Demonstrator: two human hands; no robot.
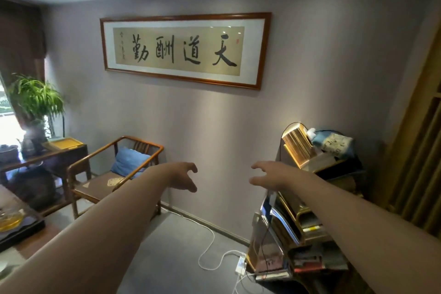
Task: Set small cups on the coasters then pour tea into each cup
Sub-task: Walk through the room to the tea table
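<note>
Both my arms stretch forward in mid-air toward a grey wall. My left hand (182, 176) has its fingers curled apart and holds nothing. My right hand (267, 174) faces it, fingers also spread and empty. At the far left edge a glass pitcher of amber tea (9, 221) sits on a dark tea tray (26, 231) on a wooden table. No small cups or coasters are in view.
A wooden armchair (114, 174) with a blue cushion stands by the wall, left of my hands. A shelf rack of books and boxes (300, 222) stands at the right. A white cable and power strip (238, 267) lie on the floor. A potted plant (35, 102) stands at the far left.
</note>
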